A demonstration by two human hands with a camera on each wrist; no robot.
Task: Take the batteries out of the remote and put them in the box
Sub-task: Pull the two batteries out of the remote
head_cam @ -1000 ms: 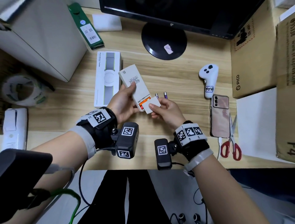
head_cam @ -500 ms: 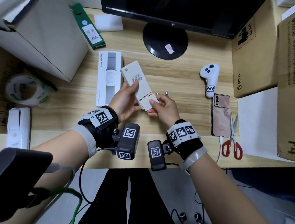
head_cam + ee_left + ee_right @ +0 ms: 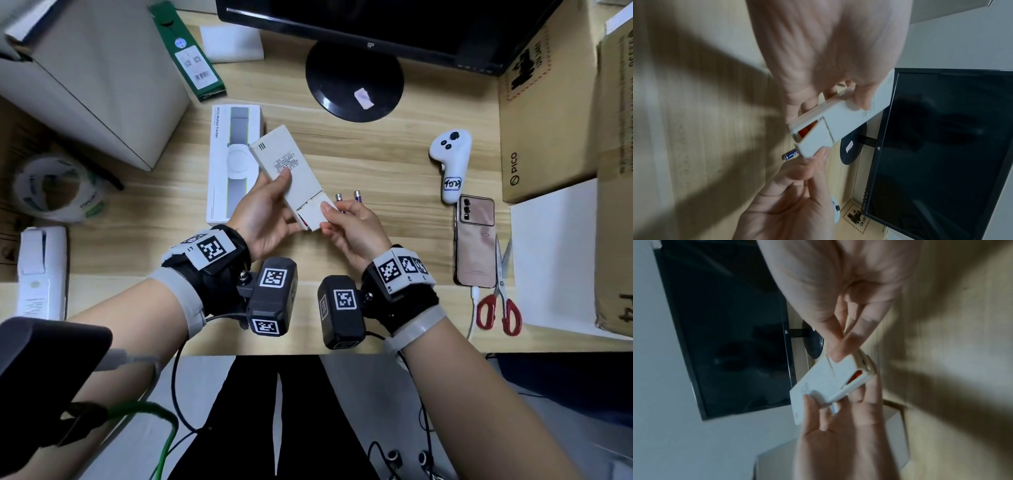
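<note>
Above the middle of the wooden desk, the left hand grips a white remote back side up, thumb across its label and fingers curled beneath. The right hand pinches the white battery cover at the remote's near end; the left wrist view shows the cover lifted along one edge, with orange showing in the gap. Two purple batteries lie side by side on the desk just beyond the right hand's fingers. A white PICO Motion Tracker box lies closed just left of the remote. Farther right are a white controller, a pink phone and red-handled scissors.
</note>
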